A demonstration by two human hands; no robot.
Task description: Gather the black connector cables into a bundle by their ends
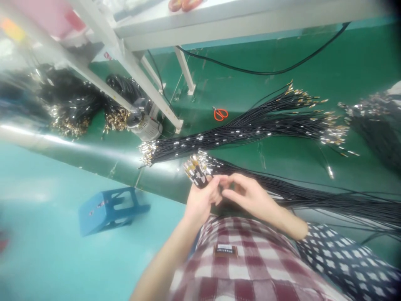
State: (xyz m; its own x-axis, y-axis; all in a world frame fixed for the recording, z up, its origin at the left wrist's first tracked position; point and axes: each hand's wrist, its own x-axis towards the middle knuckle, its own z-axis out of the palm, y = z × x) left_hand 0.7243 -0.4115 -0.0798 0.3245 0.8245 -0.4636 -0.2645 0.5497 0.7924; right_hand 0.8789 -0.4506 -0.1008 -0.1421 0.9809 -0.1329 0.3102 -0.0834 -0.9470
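My left hand (202, 198) is wrapped round a small bunch of black cables (197, 172), whose metal and yellowish connector ends stick up past the thumb. Right against its fingertips, my right hand (250, 195) curls with thumb and fingers drawn together. Whatever lies between those fingertips is too small or hidden to make out. Behind both hands a long bundle of black cables (313, 190) runs off to the right, its silvery ends close to the held bunch. Farther back, another cable bundle (219, 136) lies across the green surface, with connectors at both ends.
Orange-handled scissors (221, 114) lie behind the cables. White metal frame legs (150, 83) rise at the back left, near a grey cylindrical device (145, 125). More cable heaps (117, 100) lie left, with another dark heap (379, 121) right. A blue stool (108, 211) stands lower left.
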